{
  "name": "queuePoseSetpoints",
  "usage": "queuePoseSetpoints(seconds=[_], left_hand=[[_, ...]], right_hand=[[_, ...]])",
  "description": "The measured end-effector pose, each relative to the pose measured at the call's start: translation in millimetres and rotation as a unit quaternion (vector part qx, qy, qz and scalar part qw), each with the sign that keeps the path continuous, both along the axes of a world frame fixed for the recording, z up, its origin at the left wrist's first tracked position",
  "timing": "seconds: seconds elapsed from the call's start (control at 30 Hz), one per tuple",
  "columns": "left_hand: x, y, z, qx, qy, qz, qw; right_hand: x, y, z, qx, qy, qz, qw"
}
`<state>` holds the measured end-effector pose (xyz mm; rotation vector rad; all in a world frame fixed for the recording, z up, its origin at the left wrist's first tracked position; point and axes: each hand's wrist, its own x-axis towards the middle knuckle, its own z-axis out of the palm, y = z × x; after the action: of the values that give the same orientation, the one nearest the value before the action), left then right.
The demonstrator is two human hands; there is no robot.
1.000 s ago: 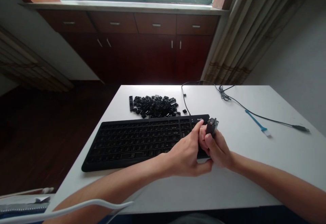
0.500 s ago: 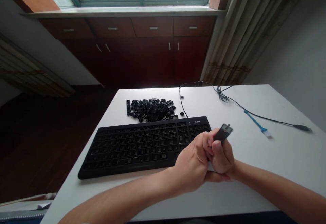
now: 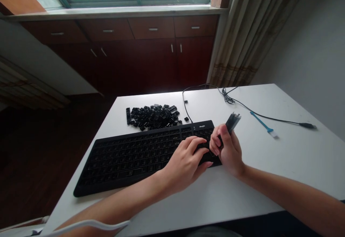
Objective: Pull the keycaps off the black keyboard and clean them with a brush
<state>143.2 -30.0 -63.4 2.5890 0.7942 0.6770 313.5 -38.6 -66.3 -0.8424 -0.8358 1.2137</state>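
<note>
keyboard (image 3: 134,154) long, matte black; right hand (image 3: 228,149) grips dark tool (image 3: 232,122)

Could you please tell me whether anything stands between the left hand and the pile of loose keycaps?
Only the back part of the keyboard lies between the left hand and the pile of loose keycaps. The cable leaves the keyboard's far edge to the right of the pile, off that path.
</note>
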Motion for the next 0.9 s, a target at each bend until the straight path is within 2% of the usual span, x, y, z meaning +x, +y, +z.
queuePoseSetpoints(seconds=[0.23, 0.4, 0.5, 0.6, 0.67, 0.77, 0.9], left_hand=[[0.7, 2.2, -2.3, 0.000, -0.014, -0.011, 1.000], [0.0, 0.0, 1.2, -0.048, -0.030, 0.000, 0.998], [-0.1, -3.0, 4.0, -0.081, -0.084, 0.009, 0.993], [0.6, -7.2, 6.8, -0.128, -0.125, -0.022, 0.984], [1.3, -9.3, 7.9, -0.142, -0.136, -0.037, 0.980], [2.4, -10.1, 7.6, -0.148, -0.145, -0.040, 0.977], [3.8, -8.9, 3.7, -0.173, -0.156, -0.043, 0.972]], right_hand=[[-5.0, -8.0, 2.4, -0.034, -0.036, -0.014, 0.999], [-6.0, -12.3, -0.5, 0.010, -0.054, 0.022, 0.998], [-0.2, -17.4, -5.8, 0.048, -0.118, 0.053, 0.990], [8.8, -19.1, -9.3, 0.077, -0.216, 0.093, 0.969], [12.2, -17.7, -8.9, 0.080, -0.240, 0.114, 0.961], [9.3, -14.5, -5.6, 0.057, -0.208, 0.115, 0.970], [-2.6, -16.1, -3.2, 0.002, -0.127, 0.059, 0.990]])
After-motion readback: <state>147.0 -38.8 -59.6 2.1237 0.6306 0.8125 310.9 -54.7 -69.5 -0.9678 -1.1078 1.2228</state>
